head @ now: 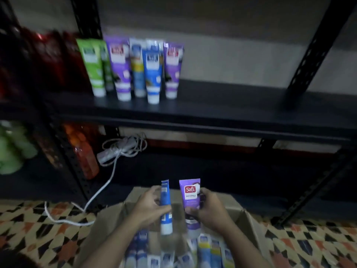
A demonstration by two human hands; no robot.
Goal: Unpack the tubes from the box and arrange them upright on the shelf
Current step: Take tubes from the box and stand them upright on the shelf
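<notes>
Shelf behind | L fingers wrap blue tube; R fingers, purple tube | upright, caps down

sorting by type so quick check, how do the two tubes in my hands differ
The blue tube is in the left hand, the purple tube in the right hand. The blue tube is turned edge-on; the purple tube faces the camera, showing Safi. Both are held cap down over the box.

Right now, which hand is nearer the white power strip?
Left. The left hand, gripping the blue tube, is below-right of the power strip; the right hand, gripping the purple tube, is farther right.
</notes>
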